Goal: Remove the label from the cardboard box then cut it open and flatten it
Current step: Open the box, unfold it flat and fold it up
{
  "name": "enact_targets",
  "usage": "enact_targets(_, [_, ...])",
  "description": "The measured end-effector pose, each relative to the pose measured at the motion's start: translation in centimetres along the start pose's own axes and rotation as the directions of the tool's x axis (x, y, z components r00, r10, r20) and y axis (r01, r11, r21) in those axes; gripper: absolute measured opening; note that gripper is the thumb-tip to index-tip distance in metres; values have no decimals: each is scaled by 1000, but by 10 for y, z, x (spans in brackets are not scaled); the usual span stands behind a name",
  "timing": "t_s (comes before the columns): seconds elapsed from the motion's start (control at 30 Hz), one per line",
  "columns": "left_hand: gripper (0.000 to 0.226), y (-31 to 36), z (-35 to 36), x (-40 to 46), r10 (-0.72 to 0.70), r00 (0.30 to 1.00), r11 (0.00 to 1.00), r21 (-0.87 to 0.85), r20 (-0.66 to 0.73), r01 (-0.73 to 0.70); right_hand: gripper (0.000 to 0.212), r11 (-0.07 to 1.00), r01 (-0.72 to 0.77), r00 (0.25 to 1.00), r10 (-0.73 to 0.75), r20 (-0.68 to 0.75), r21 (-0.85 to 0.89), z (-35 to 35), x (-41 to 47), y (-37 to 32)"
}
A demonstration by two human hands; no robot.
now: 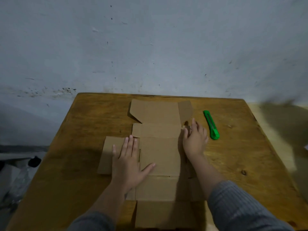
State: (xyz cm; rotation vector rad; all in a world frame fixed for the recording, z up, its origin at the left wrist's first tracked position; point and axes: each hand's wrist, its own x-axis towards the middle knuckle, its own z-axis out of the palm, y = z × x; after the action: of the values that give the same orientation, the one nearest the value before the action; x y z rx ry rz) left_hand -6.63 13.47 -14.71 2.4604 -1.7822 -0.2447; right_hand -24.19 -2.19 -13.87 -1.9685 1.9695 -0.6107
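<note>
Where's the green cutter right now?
In the head view, the green cutter lies on the table, just right of the right hand and the flattened cardboard, untouched.

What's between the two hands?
Only flattened cardboard in the head view; left hand and right hand press its sides.

The cardboard box [159,152] is seen as matt brown paperboard, smooth, with creased fold lines. The desk [86,124] is made of varnished wood with visible grain and knots. The cutter [211,125] is cased in glossy green plastic. Ribbed grey knit cloth forms the sleeves [236,207].
</note>
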Motion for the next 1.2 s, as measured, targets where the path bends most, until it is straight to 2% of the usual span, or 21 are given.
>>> enact_targets(0.1, [111, 1, -1, 3, -36, 999, 999, -35, 8, 37, 52, 968, -108, 994, 112, -5, 226, 6, 31, -4])
enact_targets(0.2, [113, 1, -2, 10, -51, 999, 998, -46, -10, 51, 46, 923, -162, 987, 160, 35, 349, 10, 53, -9])
enact_targets(0.27, [115, 1, -3, 16, -64, 998, 996, -61, -12, 64, 40, 822, -214, 977, 188, 102, 528, 6, 62, -15])
enact_targets(0.33, [115, 1, -4, 23, -76, 997, 995, -67, -17, 74, 29, 740, -228, 973, 203, 113, 633, 0, 71, -19])
enact_targets(0.4, [114, 2, -4, 26, -77, 997, 995, -72, -21, 76, 17, 746, -172, 984, 165, 71, 643, -5, 78, -23])
enact_targets(0.5, [113, 4, -4, 25, -74, 996, 995, -71, -42, 71, 32, 775, -147, 989, 133, 69, 615, -12, 91, -30])
enact_targets(0.57, [112, 4, -4, 23, -72, 996, 995, -65, -44, 69, 40, 832, -145, 989, 121, 80, 536, -14, 98, -33])
enact_targets(0.73, [114, 4, -4, 24, -77, 996, 996, -55, -39, 74, 38, 945, -206, 979, 196, 63, 253, -1, 104, -36])
enact_targets(0.9, [115, 2, -2, 25, -77, 996, 995, -64, -40, 74, 42, 858, -290, 957, 263, 124, 424, 5, 106, -36])
enact_targets(1.2, [118, 4, -3, 25, -112, 993, 990, -91, -49, 107, 43, 667, -323, 942, 293, 162, 671, -23, 101, -29])
